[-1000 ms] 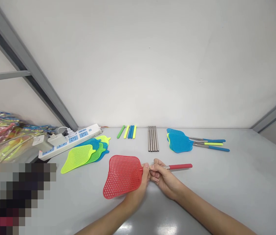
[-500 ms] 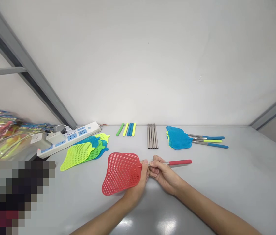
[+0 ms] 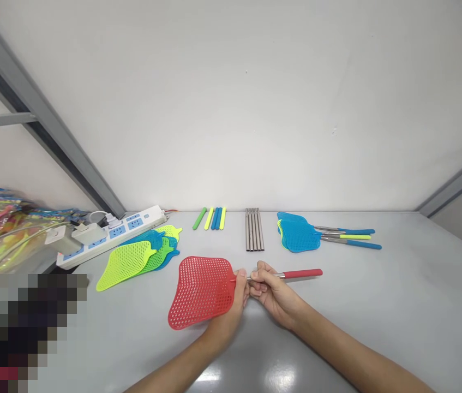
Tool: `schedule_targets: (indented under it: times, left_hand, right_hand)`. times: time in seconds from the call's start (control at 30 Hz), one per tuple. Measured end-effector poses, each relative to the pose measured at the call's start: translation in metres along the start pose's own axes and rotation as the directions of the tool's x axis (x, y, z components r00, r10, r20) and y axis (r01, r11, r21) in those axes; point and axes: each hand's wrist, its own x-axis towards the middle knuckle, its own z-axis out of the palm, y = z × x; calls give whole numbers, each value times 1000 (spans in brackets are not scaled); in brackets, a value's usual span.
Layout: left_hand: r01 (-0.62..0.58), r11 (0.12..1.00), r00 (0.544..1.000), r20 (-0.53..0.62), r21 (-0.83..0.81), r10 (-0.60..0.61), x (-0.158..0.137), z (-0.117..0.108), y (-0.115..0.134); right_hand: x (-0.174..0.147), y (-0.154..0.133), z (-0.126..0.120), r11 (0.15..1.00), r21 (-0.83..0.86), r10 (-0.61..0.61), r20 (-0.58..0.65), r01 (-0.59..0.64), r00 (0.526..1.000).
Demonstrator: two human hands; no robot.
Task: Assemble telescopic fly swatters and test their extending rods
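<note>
Left hand: closed in a pinch at the neck of the red swatter, thumb uppermost, palm partly hidden beneath the mesh head.

Right hand: fingers curled shut around the metal shaft of the same piece, knuckles just beside the left thumb.

Red swatter: one, held crosswise over the near middle of the table; perforated head to the left, red handle projecting to the right beyond the right hand.

Metal rods: one row of five, side by side, behind the hands.

Loose handle sleeves: four, left of the rods; one green, set at a slant, two yellow, two blue touching between them.

Swatters with handles: a pile right of the rods, heads overlapping, blue uppermost, handles blue and yellow, pointing right.

Loose swatter heads: overlapping pile at left, yellow-green, green and blue.

Power strip: white, blue sockets, plugs fitted, behind that pile.

Bagged goods: clear wrapping, far left, contents indistinct
</note>
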Motion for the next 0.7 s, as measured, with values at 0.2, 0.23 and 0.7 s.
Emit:
schedule_targets:
  times: [0.2,0.23,0.7]
  left_hand:
    - [-32,998,999,15,56,31,-1,-2,2]
    - [-38,997,999,17,72,37,-1,-3,2]
    - [-176,982,979,119,69,167,4,-18,-15]
  right_hand:
    - [0,1,1,999,-2,-35,-9,35,999]
    - [0,0,2,999,-7,-35,-5,35,999]
    - [-11,-8,0,994,-99,-17,177,35,984]
